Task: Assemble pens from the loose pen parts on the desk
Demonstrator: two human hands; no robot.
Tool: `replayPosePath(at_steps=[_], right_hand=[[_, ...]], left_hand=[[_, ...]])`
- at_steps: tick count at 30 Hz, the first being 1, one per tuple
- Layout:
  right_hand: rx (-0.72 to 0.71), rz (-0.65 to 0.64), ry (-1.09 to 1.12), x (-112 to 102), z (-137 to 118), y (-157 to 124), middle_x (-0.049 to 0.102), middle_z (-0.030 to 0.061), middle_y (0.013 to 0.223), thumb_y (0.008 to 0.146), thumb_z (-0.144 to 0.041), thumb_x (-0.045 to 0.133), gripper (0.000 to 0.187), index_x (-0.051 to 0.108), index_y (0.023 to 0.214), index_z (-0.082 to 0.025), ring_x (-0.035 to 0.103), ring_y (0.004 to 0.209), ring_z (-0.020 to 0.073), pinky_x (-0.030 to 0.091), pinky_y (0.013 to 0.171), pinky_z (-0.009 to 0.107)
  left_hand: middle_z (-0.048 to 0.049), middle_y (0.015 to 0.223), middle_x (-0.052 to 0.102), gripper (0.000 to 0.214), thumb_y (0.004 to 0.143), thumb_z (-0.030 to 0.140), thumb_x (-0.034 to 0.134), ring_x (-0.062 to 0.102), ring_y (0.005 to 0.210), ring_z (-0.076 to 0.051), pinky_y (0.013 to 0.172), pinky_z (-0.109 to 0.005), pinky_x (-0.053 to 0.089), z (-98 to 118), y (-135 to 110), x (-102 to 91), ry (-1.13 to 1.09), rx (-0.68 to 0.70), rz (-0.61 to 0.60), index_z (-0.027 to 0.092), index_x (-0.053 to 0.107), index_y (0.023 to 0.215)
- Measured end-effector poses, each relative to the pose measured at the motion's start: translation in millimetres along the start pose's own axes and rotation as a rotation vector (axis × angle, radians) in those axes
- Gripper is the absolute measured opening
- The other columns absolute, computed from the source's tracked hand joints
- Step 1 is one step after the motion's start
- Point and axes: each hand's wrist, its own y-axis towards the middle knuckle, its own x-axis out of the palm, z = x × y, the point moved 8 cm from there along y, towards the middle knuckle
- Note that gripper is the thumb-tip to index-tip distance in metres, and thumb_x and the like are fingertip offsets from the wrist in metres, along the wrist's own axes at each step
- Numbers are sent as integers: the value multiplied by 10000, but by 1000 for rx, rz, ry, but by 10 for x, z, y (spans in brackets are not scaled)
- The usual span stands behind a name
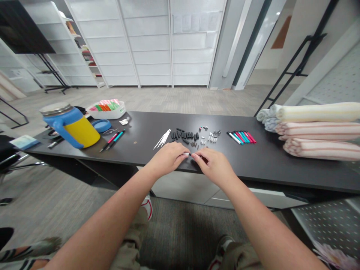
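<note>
Over the front edge of the table, my left hand (169,156) is closed in a pinch on a slim white pen part (186,153) with a dark end. Facing it, my right hand (214,163) pinches at that dark end, so both hands meet on the same piece. Fingers cover most of it. Just beyond the hands lie thin white sticks like pen refills (162,139), black pen grips and clips (187,135), small springs (194,144) and little white and clear pieces (213,138). To the right, pen barrels (242,137) in white, teal and red lie side by side.
On the left stand a blue and yellow jug (80,127) and a white basket (109,111) of colourful packets. Two assembled pens (112,141) lie near a blue lid (101,125). Rolled striped cloths (317,131) are stacked at the right end of the dark table (270,161).
</note>
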Motion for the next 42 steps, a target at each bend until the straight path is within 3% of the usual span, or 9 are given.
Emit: replayPosePath(at_steps=[7, 11, 14, 18, 23, 28, 33, 38, 42], right_hand=[[-7, -6, 36, -8, -8, 8, 773, 56, 1016, 1052, -311, 613, 154, 754, 1061, -250, 700, 922, 244, 489, 798, 358], [-13, 29, 43, -33, -10, 0, 772, 60, 1011, 1047, -279, 629, 130, 753, 1050, -240, 703, 934, 243, 495, 819, 353], [-16, 39, 47, -45, -25, -2, 771, 55, 991, 1043, -264, 646, 113, 755, 1040, -234, 702, 920, 235, 491, 811, 339], [-3, 42, 36, -51, -27, -1, 777, 42, 967, 1029, -229, 675, 88, 761, 1011, -228, 708, 896, 225, 478, 783, 324], [-10, 67, 25, -52, -9, -6, 784, 31, 963, 1020, -209, 695, 65, 757, 1006, -220, 720, 890, 222, 478, 781, 319], [-31, 77, 40, -45, -6, -13, 794, 29, 992, 1010, -203, 710, 58, 762, 1011, -229, 730, 914, 221, 491, 807, 317], [-24, 84, 49, -52, 3, -17, 794, 26, 973, 1016, -208, 702, 63, 759, 1001, -228, 730, 896, 219, 494, 796, 318], [-36, 84, 48, -53, -8, -17, 794, 38, 981, 1013, -207, 705, 59, 760, 1003, -226, 732, 911, 222, 499, 805, 318], [-24, 78, 50, -52, 1, -12, 790, 39, 978, 1016, -210, 703, 56, 754, 1003, -229, 729, 905, 226, 500, 806, 324]], left_hand=[[-91, 1164, 759, 252, 1063, 377, 549, 674, 1117, -258, 991, -418, 510, 6, -5, -15, 8, -24, 10, 215, 701, 1182], [-101, 1225, 756, 324, 1098, 373, 466, 665, 1156, -265, 1008, -440, 501, 49, 6, -8, 47, -13, -12, 211, 685, 1275], [-92, 1181, 759, 320, 1113, 324, 413, 663, 1129, -251, 1002, -430, 502, 71, 14, -5, 53, 5, -13, 205, 696, 1203], [-93, 1131, 742, 213, 1067, 362, 542, 661, 1086, -263, 965, -433, 526, 44, -8, -34, 54, -23, 53, 204, 673, 1124], [-112, 1352, 717, 295, 1084, 314, 507, 640, 1257, -272, 1108, -489, 496, 87, -23, -32, 27, 38, 105, 215, 640, 1327], [-102, 1323, 728, 187, 1057, 305, 560, 644, 1252, -277, 1097, -496, 512, 90, -17, -30, 27, 35, 115, 218, 695, 1153], [-117, 1398, 702, 311, 1068, 309, 547, 627, 1308, -281, 1140, -511, 492, 117, -12, -34, 46, 47, 132, 214, 647, 1346], [-114, 1326, 721, 189, 1058, 312, 565, 643, 1254, -278, 1093, -506, 517, 114, -16, -36, 59, 23, 134, 209, 697, 1144], [-116, 1371, 702, 286, 1056, 314, 570, 628, 1286, -277, 1112, -499, 503, 114, -40, -62, 62, 17, 163, 217, 648, 1314]])
